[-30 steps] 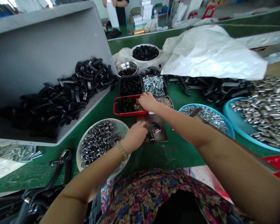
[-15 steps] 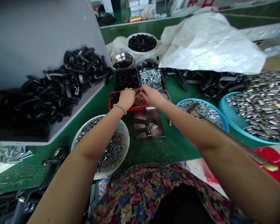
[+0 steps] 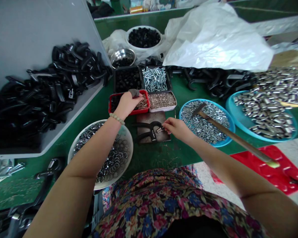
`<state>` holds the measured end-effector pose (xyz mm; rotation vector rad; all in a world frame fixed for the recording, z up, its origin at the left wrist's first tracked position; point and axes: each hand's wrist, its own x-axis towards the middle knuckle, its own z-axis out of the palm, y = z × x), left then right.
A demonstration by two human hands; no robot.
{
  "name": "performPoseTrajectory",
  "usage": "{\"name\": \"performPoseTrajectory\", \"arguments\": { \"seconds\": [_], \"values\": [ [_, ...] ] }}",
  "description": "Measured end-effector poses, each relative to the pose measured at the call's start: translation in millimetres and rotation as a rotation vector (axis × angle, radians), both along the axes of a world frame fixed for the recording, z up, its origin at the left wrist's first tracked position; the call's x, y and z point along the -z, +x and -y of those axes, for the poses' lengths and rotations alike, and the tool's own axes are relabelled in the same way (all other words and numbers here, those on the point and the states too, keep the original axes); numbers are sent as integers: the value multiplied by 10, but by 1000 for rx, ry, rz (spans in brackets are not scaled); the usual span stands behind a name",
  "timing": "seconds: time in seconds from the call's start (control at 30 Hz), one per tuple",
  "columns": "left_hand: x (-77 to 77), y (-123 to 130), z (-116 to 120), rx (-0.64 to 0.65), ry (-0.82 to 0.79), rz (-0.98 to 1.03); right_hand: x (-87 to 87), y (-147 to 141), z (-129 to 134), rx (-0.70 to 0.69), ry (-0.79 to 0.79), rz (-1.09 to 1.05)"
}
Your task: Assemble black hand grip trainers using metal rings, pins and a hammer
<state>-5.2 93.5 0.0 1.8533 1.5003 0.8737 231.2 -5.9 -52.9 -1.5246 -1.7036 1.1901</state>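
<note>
Over the red tray (image 3: 129,113) of small brass-coloured and black parts is my left hand (image 3: 127,102), its thumb and fingers drawn together with dark material around a fingertip; what it pinches is too small to name. My right hand (image 3: 175,128) is closed at the spring end of a black clamp-like tool (image 3: 151,129), and what lies between its fingertips is hidden. The tool lies on a dark metal plate (image 3: 166,116). Right of the red tray sits a white tray of tiny parts (image 3: 162,100).
A white bowl of metal rings (image 3: 127,140) stands at the left. A hammer (image 3: 225,131) lies across the blue basin of nuts (image 3: 183,123) at the right. Black tool parts (image 3: 62,82) fill the grey bin; trays of black caps (image 3: 127,80) and screws (image 3: 156,79) sit behind.
My right hand has moved from the red tray down and right to the tool's spring end. My left hand stays over the red tray. The view has shifted slightly.
</note>
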Motion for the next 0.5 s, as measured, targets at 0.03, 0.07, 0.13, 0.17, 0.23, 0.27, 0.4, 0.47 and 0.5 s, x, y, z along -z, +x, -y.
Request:
{"name": "performPoseTrajectory", "arguments": {
  "seconds": [0.03, 0.07, 0.13, 0.17, 0.23, 0.27, 0.4, 0.47, 0.5],
  "values": [
    [-12, -2, 74, -5, -46, 115, 3, -15, 6, -9, 38, 75],
    [-23, -3, 161, -12, -97, 213, 4, -29, 19, -25, 91, 166],
    [-39, 3, 352, -20, -200, 337, 5, -59, 63, -82, 230, 374],
    [-41, 11, 449, -13, -244, 370, 8, -74, 91, -125, 302, 474],
    [-20, 39, 622, 16, -285, 392, 25, -99, 140, -223, 431, 643],
    [5, 56, 694, 42, -283, 375, 37, -102, 155, -274, 477, 702],
    [169, 123, 883, 178, -191, 71, 58, 49, 144, -332, 551, 725],
    [237, 146, 927, 240, -140, -113, 32, 251, 124, -232, 565, 693],
    [257, 154, 939, 265, -117, -182, 10, 380, 118, -164, 572, 701]
  ]
}}
